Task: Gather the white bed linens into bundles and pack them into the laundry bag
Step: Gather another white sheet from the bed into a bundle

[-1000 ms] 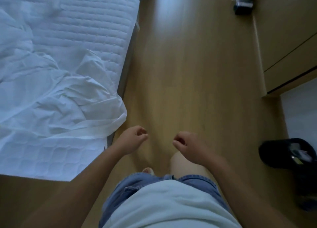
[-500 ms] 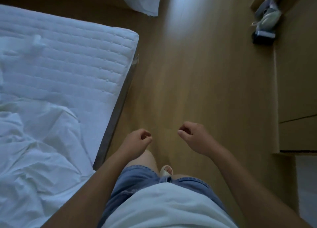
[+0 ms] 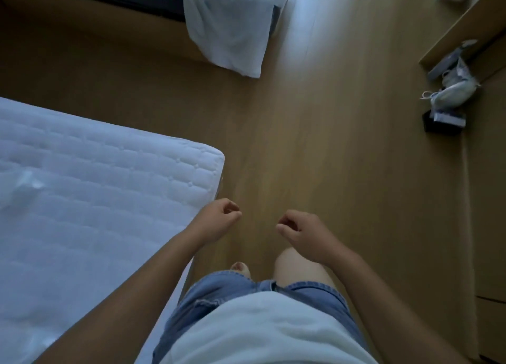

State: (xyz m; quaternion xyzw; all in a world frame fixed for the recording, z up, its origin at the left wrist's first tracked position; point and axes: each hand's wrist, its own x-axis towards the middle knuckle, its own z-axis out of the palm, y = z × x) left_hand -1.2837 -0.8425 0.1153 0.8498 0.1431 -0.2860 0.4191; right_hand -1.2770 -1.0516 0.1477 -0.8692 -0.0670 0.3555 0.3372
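Linen [image 3: 227, 26] ahead; left hand [image 3: 219, 219], right hand [image 3: 301, 233] loosely curled, empty.

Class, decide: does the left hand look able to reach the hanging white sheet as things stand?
Probably not: the left hand is empty, but a stretch of floor separates it from the white sheet.

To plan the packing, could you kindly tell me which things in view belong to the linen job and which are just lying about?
For the job: white linen hanging at the top; left hand and right hand, both empty. No laundry bag shows.
Lying about: quilted mattress, pale shoe and dark box by the wooden cabinet.
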